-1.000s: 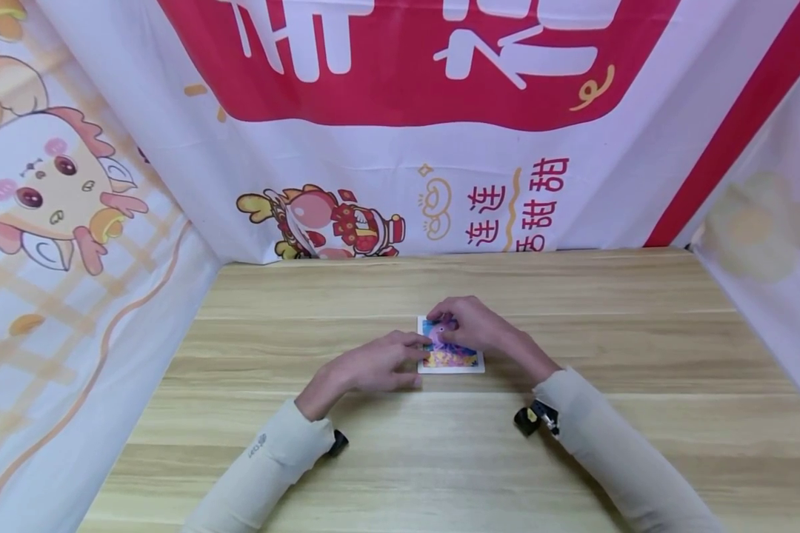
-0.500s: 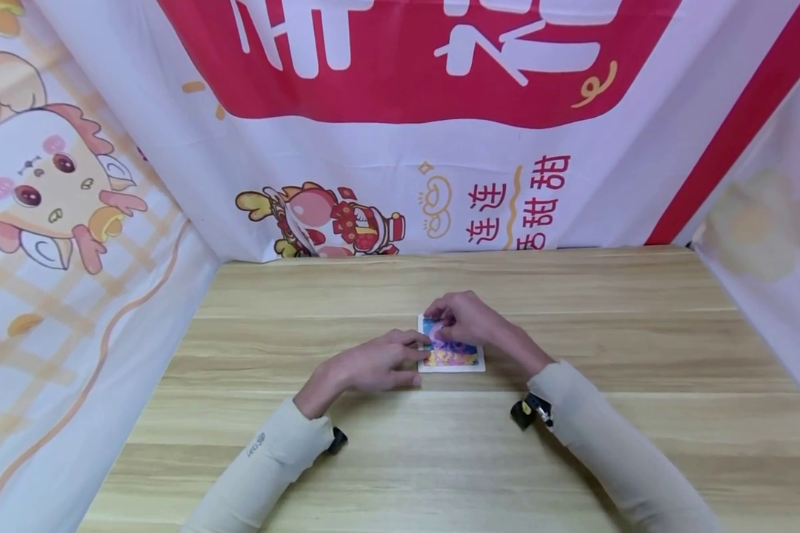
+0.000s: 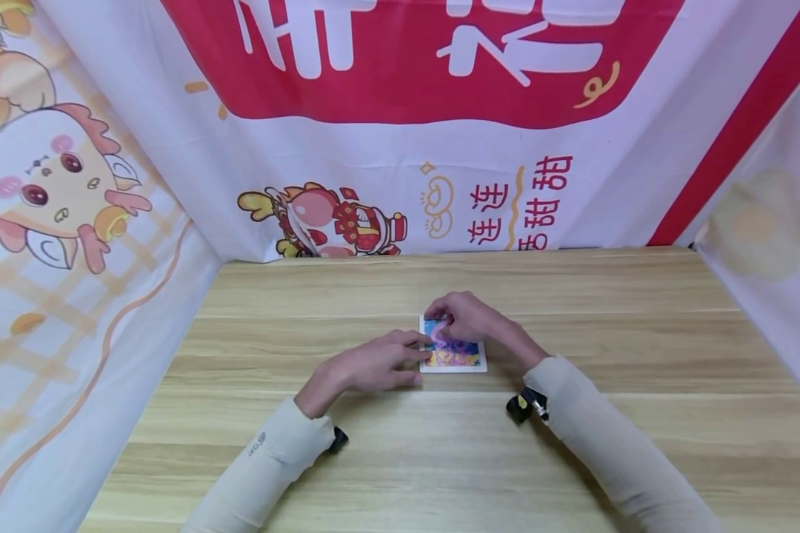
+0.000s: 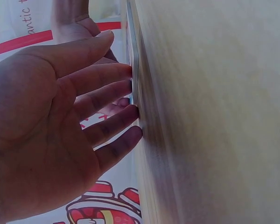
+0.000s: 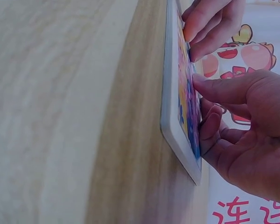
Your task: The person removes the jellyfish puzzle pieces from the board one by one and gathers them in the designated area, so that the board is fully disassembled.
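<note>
A small white-bordered board (image 3: 484, 368) with a bright, colourful picture lies flat on the wooden table, roughly in the middle of the head view. My left hand (image 3: 381, 361) reaches to its left side, fingers spread and fairly straight, with fingertips over the edge; the left wrist view shows those fingers (image 4: 114, 144) extended. Across the far part of the board lies my right hand (image 3: 470, 317). In the right wrist view, its thumb (image 5: 224, 88) touches the picture face and its other fingers curl at the board's far side. I cannot tell whether they pinch a small piece.
The wooden table (image 3: 573, 311) extends around the board on all sides. Behind it hangs a white and red printed cloth (image 3: 373, 148), and a patterned cloth (image 3: 73, 311) covers the left side. Each wrist carries a small black device (image 3: 520, 407).
The right wrist and forearm have shifted slightly left and away from the person, while its fingers stay at the board's far part. The left hand and the board are almost still.
</note>
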### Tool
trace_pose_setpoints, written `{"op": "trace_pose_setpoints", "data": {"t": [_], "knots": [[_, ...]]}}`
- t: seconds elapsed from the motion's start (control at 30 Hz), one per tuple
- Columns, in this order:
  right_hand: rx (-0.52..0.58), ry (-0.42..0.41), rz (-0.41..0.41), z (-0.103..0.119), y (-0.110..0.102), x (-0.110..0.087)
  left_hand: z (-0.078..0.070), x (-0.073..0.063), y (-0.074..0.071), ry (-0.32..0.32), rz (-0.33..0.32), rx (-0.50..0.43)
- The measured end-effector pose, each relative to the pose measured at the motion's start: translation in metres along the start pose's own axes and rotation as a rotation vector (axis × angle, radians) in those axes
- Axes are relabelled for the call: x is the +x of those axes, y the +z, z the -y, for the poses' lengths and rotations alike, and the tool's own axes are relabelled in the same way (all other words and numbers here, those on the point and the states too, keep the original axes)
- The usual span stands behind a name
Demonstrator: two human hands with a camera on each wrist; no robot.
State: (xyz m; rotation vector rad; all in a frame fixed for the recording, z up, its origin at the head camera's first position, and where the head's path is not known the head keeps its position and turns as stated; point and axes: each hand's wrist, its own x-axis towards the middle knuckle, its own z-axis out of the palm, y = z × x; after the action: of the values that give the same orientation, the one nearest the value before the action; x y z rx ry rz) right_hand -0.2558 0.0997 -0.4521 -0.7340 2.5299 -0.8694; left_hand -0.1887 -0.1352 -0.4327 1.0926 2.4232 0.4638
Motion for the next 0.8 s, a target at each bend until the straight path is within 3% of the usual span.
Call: {"op": "trace_pose_setpoints", "data": {"t": [0.33,0.8], "knots": [[0.037,0.015,-0.013,0.002,0.0007,-0.0026,-0.0001,-0.001,-0.0004,0.005,-0.002,-0.001],[0.121,0.033,-0.107,-0.0009,0.004,-0.0021,0.0022,-0.0011,0.0008,0.005,0.002,0.0]]}}
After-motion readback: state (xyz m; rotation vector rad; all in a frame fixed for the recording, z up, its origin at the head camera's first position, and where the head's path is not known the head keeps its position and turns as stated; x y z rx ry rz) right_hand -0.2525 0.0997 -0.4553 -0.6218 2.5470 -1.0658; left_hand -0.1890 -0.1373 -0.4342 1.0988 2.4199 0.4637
